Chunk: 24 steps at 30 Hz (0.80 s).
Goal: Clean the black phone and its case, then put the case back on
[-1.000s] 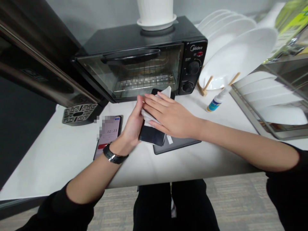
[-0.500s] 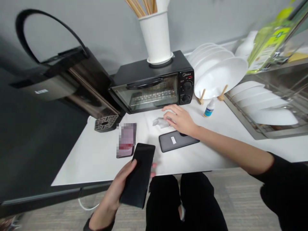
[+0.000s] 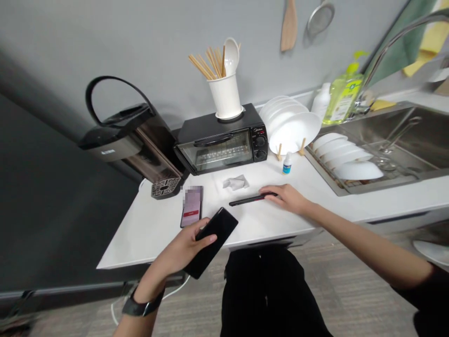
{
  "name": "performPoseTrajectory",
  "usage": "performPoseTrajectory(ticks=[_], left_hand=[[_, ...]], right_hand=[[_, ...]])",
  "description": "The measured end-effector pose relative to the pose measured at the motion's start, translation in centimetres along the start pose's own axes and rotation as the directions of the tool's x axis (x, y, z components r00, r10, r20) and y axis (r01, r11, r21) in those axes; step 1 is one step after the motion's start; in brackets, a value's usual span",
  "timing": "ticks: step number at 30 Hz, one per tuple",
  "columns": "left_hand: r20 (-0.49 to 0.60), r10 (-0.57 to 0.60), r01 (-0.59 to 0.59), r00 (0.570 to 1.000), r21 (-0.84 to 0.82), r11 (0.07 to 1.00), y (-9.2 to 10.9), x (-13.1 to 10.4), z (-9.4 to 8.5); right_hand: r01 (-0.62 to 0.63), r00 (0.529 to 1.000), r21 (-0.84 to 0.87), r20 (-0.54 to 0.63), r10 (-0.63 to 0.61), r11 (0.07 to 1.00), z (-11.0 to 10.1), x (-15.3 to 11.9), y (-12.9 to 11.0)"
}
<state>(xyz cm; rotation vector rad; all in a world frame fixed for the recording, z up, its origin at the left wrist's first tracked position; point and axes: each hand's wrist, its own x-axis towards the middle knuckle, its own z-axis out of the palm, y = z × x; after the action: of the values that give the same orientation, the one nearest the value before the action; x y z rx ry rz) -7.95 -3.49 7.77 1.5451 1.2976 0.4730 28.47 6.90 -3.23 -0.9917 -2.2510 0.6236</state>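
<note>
My left hand (image 3: 180,250) is closed around a black phone (image 3: 221,230), holding it tilted above the counter's front edge. My right hand (image 3: 286,198) grips the right end of a second dark phone (image 3: 245,201), which shows its thin edge to me. Whether that phone still touches the counter I cannot tell. A third phone (image 3: 192,206) with a lit, partly blurred screen lies flat just beyond my left hand. Behind the second phone is a crumpled white tissue (image 3: 235,183). A small white bottle (image 3: 286,166) with a blue label stands beyond my right hand.
A black toaster oven (image 3: 217,126) stands against the wall, carrying a white cup (image 3: 225,97) of chopsticks and a spoon. Left of it is a tall water dispenser (image 3: 136,140). Racked plates (image 3: 289,128), bowls (image 3: 354,164) and a sink (image 3: 414,135) are on the right.
My right hand has left the tissue and taken hold of the second phone, turning it from flat to edge-on. The phone in my left hand has tilted right. My view has shifted up and right.
</note>
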Motion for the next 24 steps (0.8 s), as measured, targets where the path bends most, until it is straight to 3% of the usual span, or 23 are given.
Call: performPoseTrajectory(ticks=[2, 6, 9, 13, 17, 20, 24], left_hand=[[0.117, 0.005, -0.022, 0.993, 0.137, 0.990, 2.0, 1.5, -0.7], [0.220, 0.090, -0.159, 0.971, 0.321, 0.934, 4.2, 5.6, -0.6], [0.318, 0.159, -0.284, 0.935, 0.400, 0.871, 3.9, 9.2, 0.5], [0.359, 0.194, -0.332, 0.913, 0.376, 0.865, 2.4, 12.2, 1.9], [0.254, 0.240, -0.345, 0.937, 0.569, 0.746, 1.4, 12.2, 2.8], [0.189, 0.171, -0.255, 0.967, 0.730, 0.634, 1.2, 11.2, 4.1], [0.162, 0.157, -0.224, 0.974, 0.774, 0.593, 0.5, 10.4, 6.4]], right_hand=[[-0.022, 0.999, 0.004, -0.036, 0.022, 1.000, 0.0, 1.1, 0.0], [0.010, 1.000, 0.016, -0.014, -0.009, 1.000, 1.0, 2.7, 0.6], [0.025, 0.999, 0.000, -0.019, -0.025, 1.000, 1.9, 3.0, 0.8], [0.032, 0.999, 0.010, -0.035, -0.032, 0.999, 1.2, 1.7, 1.1], [0.074, 0.997, 0.015, 0.028, -0.075, 0.997, -0.6, -1.1, 1.8], [0.098, 0.994, 0.008, 0.057, -0.098, 0.995, -1.1, -2.4, 2.1], [0.119, 0.990, 0.037, 0.069, -0.121, 0.992, -0.9, -2.3, 2.5]])
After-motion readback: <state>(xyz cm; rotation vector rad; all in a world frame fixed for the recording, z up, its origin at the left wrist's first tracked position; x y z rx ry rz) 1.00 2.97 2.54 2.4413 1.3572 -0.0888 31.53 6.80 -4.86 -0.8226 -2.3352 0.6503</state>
